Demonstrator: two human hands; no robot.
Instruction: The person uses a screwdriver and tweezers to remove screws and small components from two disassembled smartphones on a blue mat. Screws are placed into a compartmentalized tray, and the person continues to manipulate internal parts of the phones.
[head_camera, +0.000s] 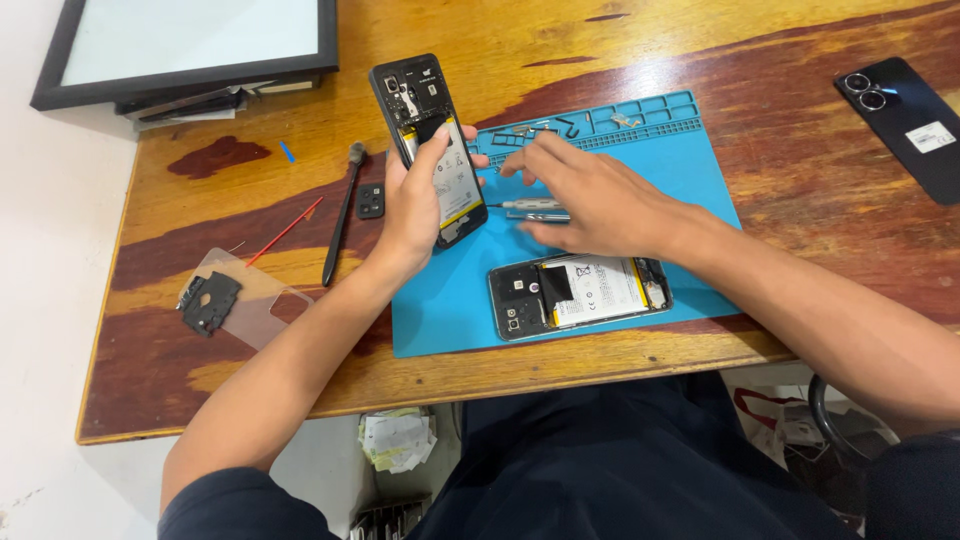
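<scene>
Left hand (415, 205) raised, fingers curled in grip; right hand (590, 195) palm down, fingers spread.

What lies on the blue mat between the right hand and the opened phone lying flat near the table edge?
In the head view, only bare blue mat lies between the right hand and the flat opened phone; the tools sit at the fingertips.

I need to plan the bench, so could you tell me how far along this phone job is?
Done: both phones lie open, batteries exposed. In hand: the left hand holds one opened black phone; the right hand reaches the slim metal tools. Left: the second opened phone waits uncovered on the blue mat.
</scene>
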